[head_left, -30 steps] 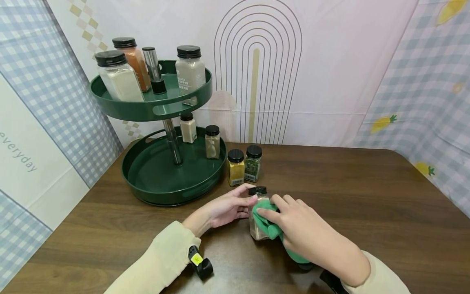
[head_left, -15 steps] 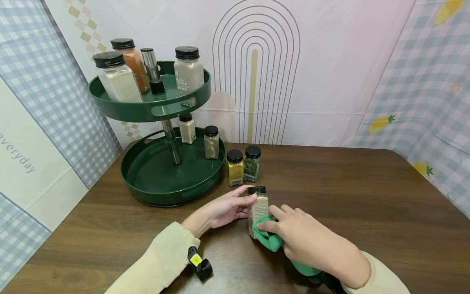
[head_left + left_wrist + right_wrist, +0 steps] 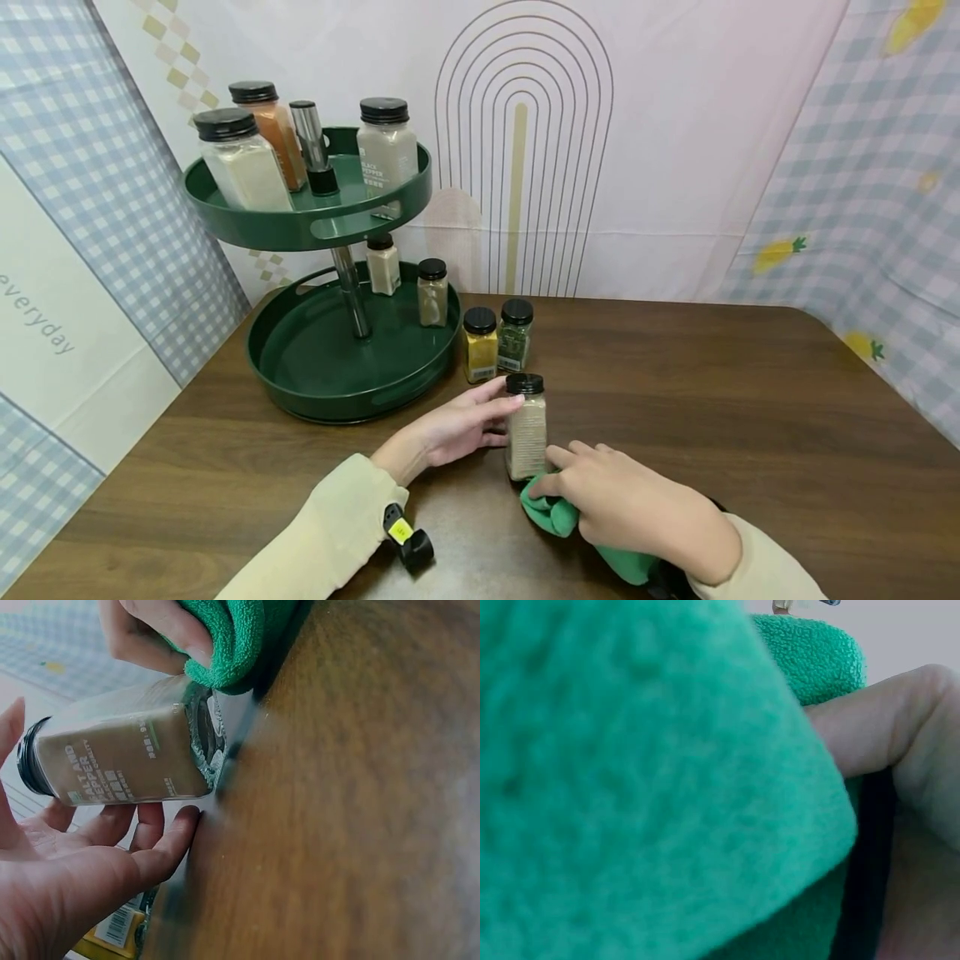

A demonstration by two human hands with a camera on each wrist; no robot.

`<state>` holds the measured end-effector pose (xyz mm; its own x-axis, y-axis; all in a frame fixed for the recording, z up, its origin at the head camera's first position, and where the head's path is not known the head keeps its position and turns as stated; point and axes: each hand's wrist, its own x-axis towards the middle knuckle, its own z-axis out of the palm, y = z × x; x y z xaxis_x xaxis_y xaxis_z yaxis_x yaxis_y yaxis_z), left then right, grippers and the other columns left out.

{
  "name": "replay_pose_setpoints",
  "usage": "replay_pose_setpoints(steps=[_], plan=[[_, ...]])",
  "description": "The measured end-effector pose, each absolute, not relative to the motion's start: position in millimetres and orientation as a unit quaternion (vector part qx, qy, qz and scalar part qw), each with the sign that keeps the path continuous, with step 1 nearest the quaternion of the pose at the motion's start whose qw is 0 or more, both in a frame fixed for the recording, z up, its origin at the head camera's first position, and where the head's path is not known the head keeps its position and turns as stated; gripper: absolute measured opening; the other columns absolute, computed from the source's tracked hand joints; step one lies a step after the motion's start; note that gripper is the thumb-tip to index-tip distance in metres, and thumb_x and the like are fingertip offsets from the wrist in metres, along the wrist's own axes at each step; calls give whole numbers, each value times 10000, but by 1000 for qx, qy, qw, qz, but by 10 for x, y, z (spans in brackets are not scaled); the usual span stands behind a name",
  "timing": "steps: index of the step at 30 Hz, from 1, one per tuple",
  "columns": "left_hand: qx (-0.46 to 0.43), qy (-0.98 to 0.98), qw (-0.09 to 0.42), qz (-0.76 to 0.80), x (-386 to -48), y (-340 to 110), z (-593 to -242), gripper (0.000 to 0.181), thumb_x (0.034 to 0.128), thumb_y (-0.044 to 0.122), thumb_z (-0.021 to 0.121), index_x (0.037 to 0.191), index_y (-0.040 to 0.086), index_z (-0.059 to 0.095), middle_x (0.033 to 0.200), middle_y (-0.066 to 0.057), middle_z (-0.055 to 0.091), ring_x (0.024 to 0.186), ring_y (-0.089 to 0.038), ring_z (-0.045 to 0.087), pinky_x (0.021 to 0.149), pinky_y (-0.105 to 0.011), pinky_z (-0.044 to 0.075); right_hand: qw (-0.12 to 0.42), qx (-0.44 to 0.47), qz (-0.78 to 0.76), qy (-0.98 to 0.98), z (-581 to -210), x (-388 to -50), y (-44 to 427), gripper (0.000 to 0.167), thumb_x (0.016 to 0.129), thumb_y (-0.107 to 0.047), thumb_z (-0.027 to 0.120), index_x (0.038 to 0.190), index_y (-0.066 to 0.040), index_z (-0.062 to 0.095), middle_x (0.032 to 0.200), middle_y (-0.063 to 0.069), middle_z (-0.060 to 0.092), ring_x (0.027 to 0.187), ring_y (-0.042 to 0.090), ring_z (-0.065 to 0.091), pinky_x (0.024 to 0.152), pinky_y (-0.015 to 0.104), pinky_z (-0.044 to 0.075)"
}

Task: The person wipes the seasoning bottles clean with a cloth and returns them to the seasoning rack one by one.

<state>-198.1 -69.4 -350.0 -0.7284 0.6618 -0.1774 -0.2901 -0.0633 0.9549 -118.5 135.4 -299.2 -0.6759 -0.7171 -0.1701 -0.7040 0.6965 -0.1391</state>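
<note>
In the head view a black-lidded glass jar of beige powder (image 3: 527, 437) stands upright on the table, gripped near its lid and side by my left hand (image 3: 457, 427). My right hand (image 3: 626, 500) pinches a bunched green cloth (image 3: 553, 510) at the jar's lower right. The left wrist view shows the jar (image 3: 112, 757) with printed text on its side, my left hand's fingers (image 3: 161, 836) along it, and the cloth (image 3: 232, 645) close to its base. Green cloth (image 3: 645, 787) fills most of the right wrist view, hiding most of my right fingers.
Behind the jar stand a yellow spice jar (image 3: 480, 350) and a green herb jar (image 3: 515, 337). On the left, a two-tier green stand (image 3: 352, 408) holds several jars, including a black pepper jar (image 3: 387, 158). Patterned cloth (image 3: 675, 150) hangs behind the brown table (image 3: 712, 400).
My right hand and the green cloth have moved down the jar toward its base, uncovering its front. The left hand keeps its grip, and the jar's base has shifted slightly.
</note>
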Motion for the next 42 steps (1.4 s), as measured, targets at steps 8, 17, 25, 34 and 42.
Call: replay_pose_setpoints(steps=[8, 17, 25, 34, 42], plan=[[142, 589, 334, 722, -1978, -684, -3520, 744, 898, 45, 559, 1487, 129, 112, 1415, -226, 387, 1209, -245, 477, 1058, -460, 334, 107, -398, -33, 910, -2973, -1193, 1394, 584, 700, 110, 588, 1109, -299, 668, 923, -87, 542, 846, 158, 524, 715, 359, 457], [142, 585, 348, 718, -1975, -709, -3532, 711, 952, 84, 468, 1490, 48, 5, 1449, -222, 302, 1210, -206, 440, 1104, -452, 258, 42, -392, -76, 916, -2746, -1255, 1593, 585, 770, 124, 502, 1163, -287, 640, 904, -124, 517, 769, 49, 460, 621, 224, 376], [189, 583, 360, 704, -1976, -707, -3529, 583, 965, 57, 433, 1486, 102, 175, 1334, -85, 402, 1127, -124, 447, 1082, -410, 278, -160, -353, -64, 919, -2687, -1315, 1627, 571, 760, 93, 559, 1217, -244, 617, 1019, -74, 575, 782, 93, 536, 635, 277, 450], [225, 579, 356, 698, -1990, -700, -3546, 539, 994, 88, 380, 1488, 154, 175, 1492, -141, 242, 1255, -221, 390, 1051, -503, 326, -168, -366, -70, 912, -2809, -1342, 1513, 617, 730, 110, 552, 1245, -228, 599, 1099, 0, 574, 823, 163, 563, 673, 329, 477], [221, 572, 355, 705, -1970, -719, -3555, 603, 979, 303, 456, 1487, 144, 173, 1484, -176, 289, 1260, -257, 429, 1011, -423, 377, -157, -379, -68, 909, -2833, -1325, 1470, 605, 722, 100, 570, 1226, -233, 610, 1050, -1, 556, 768, 133, 517, 645, 290, 455]])
